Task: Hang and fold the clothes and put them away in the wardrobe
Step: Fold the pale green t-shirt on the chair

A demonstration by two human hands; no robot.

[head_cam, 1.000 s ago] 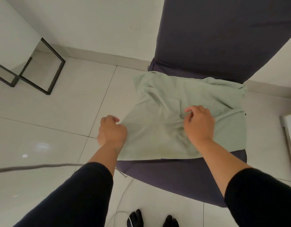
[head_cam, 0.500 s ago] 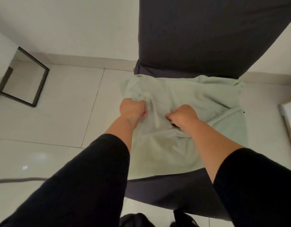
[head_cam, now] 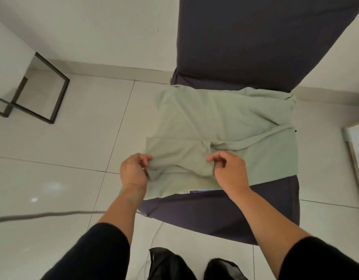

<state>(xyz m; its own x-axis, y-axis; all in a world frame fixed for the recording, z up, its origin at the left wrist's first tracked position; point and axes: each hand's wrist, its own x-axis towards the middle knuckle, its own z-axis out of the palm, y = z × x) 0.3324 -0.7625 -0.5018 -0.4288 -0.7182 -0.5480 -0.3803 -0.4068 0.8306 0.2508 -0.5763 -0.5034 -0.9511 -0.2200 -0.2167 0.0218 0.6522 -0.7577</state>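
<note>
Item: one pale green garment (head_cam: 225, 126), spread flat over the seat of one dark slate-covered chair (head_cam: 225, 211). Grips: two. The left hand (head_cam: 134, 171) pinches the garment's near-left edge, fingers curled round a fold; the right hand (head_cam: 230, 170) pinches a bunched fold near the garment's middle, thumb and fingers closed on the cloth. Between the two grips the fabric sags in soft creases. Edges: beyond the left grip the garment's left side overhangs the seat edge above the floor; beyond the right grip it runs to the seat's right edge; its far edge lies against the foot of the chair back. On the near side of both grips a strip of bare seat cover shows, and a small blue patch (head_cam: 205, 191) peeks from under the garment's near hem just below the right grip. Open room: wide bare floor (head_cam: 53, 158) to the left of the left grip. Surface and room: glossy pale floor tiles with thin grout lines, white wall (head_cam: 93, 27) and skirting behind the chair. Also present: one black metal frame (head_cam: 51, 93) standing far left of the left grip; one grey cord (head_cam: 43, 215) lying across the floor near the left forearm; two black sleeves; one pale panel edge (head_cam: 354, 150) far right of the right grip.
</note>
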